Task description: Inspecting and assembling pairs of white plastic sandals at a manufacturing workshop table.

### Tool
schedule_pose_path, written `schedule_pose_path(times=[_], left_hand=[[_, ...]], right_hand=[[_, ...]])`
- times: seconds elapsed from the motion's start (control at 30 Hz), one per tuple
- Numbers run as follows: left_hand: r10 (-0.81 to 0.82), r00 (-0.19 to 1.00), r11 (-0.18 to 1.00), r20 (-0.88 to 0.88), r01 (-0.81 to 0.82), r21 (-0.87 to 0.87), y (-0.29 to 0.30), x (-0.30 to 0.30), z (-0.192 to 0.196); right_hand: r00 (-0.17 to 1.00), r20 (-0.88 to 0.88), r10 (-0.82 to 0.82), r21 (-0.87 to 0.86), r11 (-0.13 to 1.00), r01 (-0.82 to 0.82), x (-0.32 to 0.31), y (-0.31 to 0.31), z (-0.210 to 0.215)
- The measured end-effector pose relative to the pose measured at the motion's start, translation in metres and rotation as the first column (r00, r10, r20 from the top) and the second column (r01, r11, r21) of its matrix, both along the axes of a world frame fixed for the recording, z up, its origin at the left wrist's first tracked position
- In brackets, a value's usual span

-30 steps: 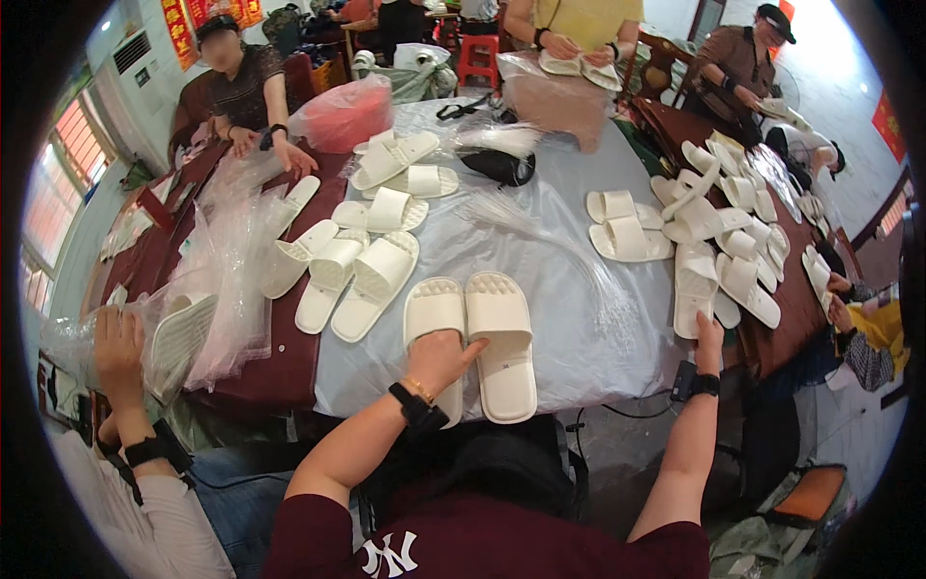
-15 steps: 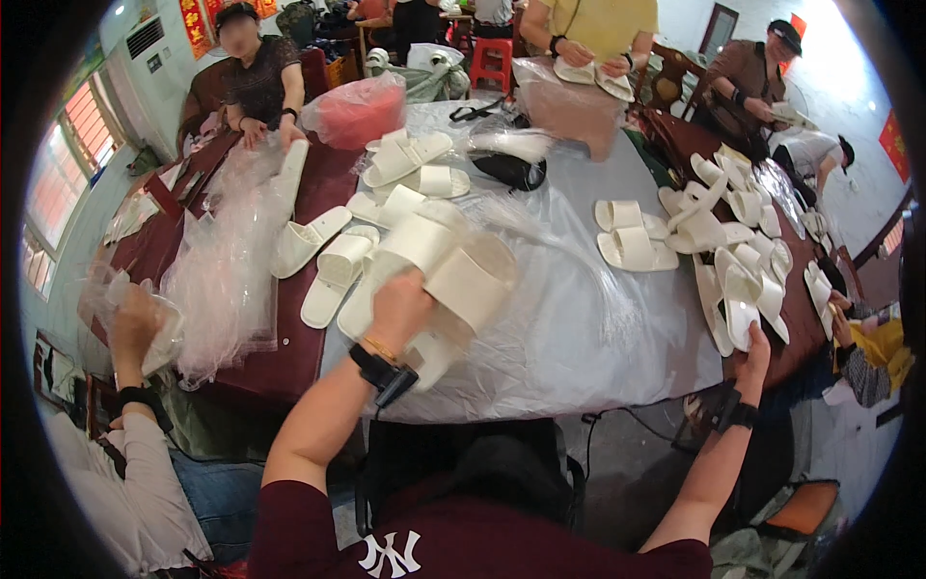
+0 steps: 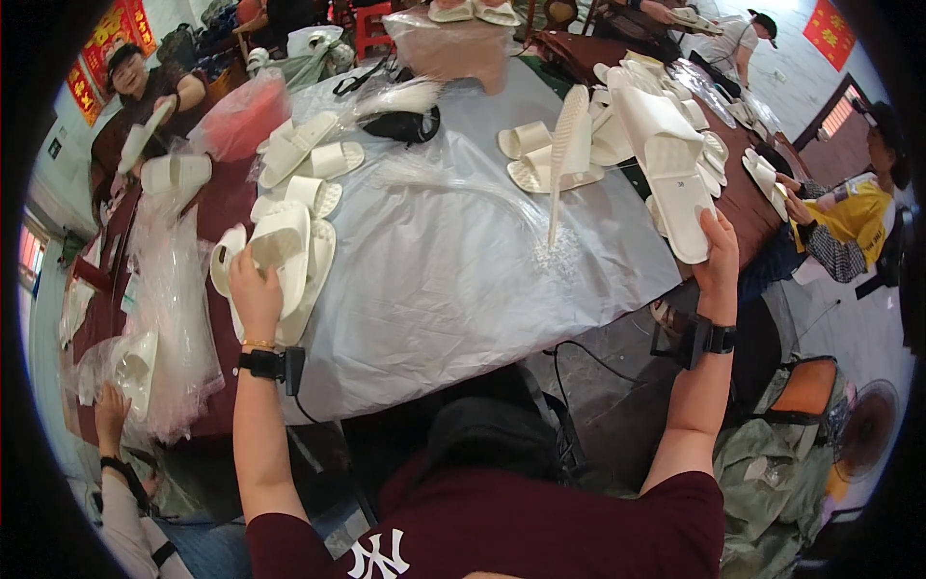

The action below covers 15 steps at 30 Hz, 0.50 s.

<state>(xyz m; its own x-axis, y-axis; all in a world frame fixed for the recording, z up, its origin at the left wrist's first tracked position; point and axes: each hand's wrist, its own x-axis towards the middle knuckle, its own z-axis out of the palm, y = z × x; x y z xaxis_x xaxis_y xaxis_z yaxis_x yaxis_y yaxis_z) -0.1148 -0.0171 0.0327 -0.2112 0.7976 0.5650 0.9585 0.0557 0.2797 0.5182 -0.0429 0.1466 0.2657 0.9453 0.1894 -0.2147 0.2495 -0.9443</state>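
Observation:
My left hand [image 3: 258, 294] is over the left side of the table, its fingers closed on the near end of a cream-white slide slipper [image 3: 280, 234]. That slipper lies on top of other white slippers. My right hand [image 3: 719, 253] grips the heel of another white slipper [image 3: 666, 154], held up at the right with its sole lining facing me. Close to its left, a further slipper [image 3: 567, 154] stands edge-on; what supports it is unclear. Behind my right hand lies a heap of slippers [image 3: 712, 159], partly hidden by the raised one.
Grey plastic sheeting [image 3: 434, 289] covers the middle of the table. Clear bags [image 3: 174, 318] are heaped at the left, where a co-worker's hand [image 3: 111, 415] is at a bagged slipper. A red bag [image 3: 241, 116] and a black pouch [image 3: 403, 125] lie farther back. Other people handle slippers around the table.
The view has turned right. My left hand has carried its slippers left onto the pile there. My right hand has lifted a slipper off the right-hand heap.

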Motion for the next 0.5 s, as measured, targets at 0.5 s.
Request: schedule_pose_path(times=[0.5], left_hand=[[-0.198,0.375,0.792,0.906,0.606,-0.078,-0.061,0.179,-0.011]], right_hand=[[0.892,-0.125,0.435,-0.305,0.838,-0.452,-0.182,-0.018,-0.039]])
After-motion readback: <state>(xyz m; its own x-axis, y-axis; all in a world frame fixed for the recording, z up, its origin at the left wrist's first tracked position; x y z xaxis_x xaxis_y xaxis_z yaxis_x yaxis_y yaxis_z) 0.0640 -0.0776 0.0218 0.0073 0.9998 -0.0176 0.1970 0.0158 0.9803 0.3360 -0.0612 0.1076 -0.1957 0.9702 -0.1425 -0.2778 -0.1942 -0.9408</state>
